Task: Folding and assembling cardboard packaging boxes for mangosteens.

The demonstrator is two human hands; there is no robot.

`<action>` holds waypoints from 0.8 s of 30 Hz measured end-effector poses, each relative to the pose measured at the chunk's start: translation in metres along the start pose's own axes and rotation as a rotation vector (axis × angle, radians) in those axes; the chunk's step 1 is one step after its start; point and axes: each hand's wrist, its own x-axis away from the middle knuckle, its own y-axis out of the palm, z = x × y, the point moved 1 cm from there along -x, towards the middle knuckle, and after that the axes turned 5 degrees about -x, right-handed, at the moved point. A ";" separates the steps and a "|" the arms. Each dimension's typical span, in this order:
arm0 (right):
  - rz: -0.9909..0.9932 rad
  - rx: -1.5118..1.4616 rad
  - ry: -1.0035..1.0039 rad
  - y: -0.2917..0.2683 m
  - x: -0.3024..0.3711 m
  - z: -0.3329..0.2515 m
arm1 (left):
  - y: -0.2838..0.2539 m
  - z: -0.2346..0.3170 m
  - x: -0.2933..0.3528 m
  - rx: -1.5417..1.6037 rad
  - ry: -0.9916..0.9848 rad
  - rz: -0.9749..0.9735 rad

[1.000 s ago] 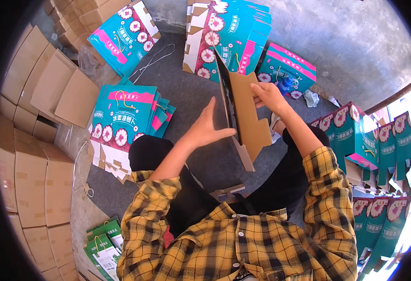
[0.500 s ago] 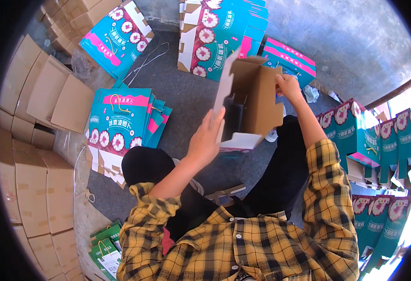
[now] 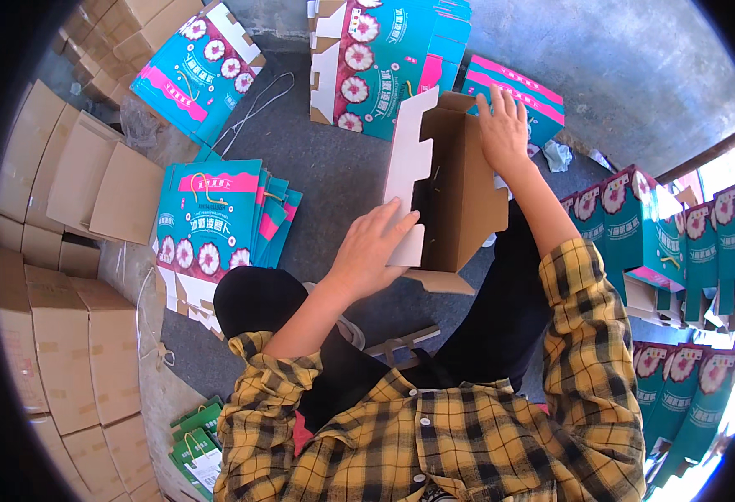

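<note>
Between my legs a cardboard gift box (image 3: 478, 188) is unfolded into shape, its open side facing up and showing the plain brown inside. A notched white flap (image 3: 410, 155) stands up along its left side, and a brown flap hangs out at the near end. My left hand (image 3: 371, 251) grips the near left corner, fingers over the white flap; its thumb reaches toward the opening. At the far right edge my right hand (image 3: 504, 130) has its fingers stretched out and lies against the box wall. The box's outer printed sides are mostly hidden.
Flat teal and pink printed boxes (image 3: 208, 213) lie in a stack on the left, with another stack (image 3: 384, 75) at the far side. Brown cartons (image 3: 62, 335) pile up along the left. Standing teal boxes (image 3: 647, 222) line the right. Green bags (image 3: 196, 443) lie near left.
My right hand has gone from pinching the box's right edge to fingers outstretched at its far right. The white left flap now faces up more, and the near white flap has given way to a brown one.
</note>
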 end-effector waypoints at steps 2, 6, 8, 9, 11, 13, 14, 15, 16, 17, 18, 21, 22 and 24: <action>0.106 -0.009 -0.117 0.002 -0.010 0.001 | 0.001 0.001 -0.003 -0.007 0.009 -0.022; -0.185 -0.138 0.062 0.007 -0.033 0.001 | 0.000 0.001 -0.003 0.031 0.010 -0.053; -0.103 -0.158 0.044 0.016 -0.042 0.008 | -0.001 0.002 -0.004 0.038 0.020 -0.064; -0.021 -0.172 0.021 0.020 -0.045 0.011 | -0.001 0.003 -0.005 0.047 0.025 -0.074; -0.080 -0.174 0.059 0.019 -0.051 0.014 | -0.002 0.004 -0.006 0.057 0.028 -0.087; -0.141 -0.174 0.097 0.019 -0.053 0.018 | -0.001 0.005 -0.008 0.071 0.045 -0.105; -0.133 -0.217 0.123 0.020 -0.053 0.019 | -0.001 0.005 -0.009 0.072 0.045 -0.110; -0.124 -0.260 0.148 0.020 -0.052 0.020 | -0.002 0.006 -0.010 0.044 0.056 -0.147; -0.130 -0.261 0.152 0.021 -0.051 0.021 | -0.001 0.007 -0.010 0.016 0.067 -0.185; -0.116 -0.279 0.142 0.022 -0.052 0.021 | 0.000 0.007 -0.009 0.019 0.068 -0.190; -0.103 -0.298 0.131 0.022 -0.051 0.021 | 0.002 0.007 -0.008 -0.014 0.066 -0.221; -0.006 -0.431 0.046 0.026 -0.047 0.028 | 0.009 0.006 -0.011 -0.027 0.063 -0.252; -0.008 -0.432 0.047 0.025 -0.045 0.028 | 0.011 0.005 -0.010 -0.011 0.045 -0.257; -0.067 -0.598 -0.136 0.021 -0.039 0.028 | 0.010 0.002 -0.008 0.008 0.037 -0.273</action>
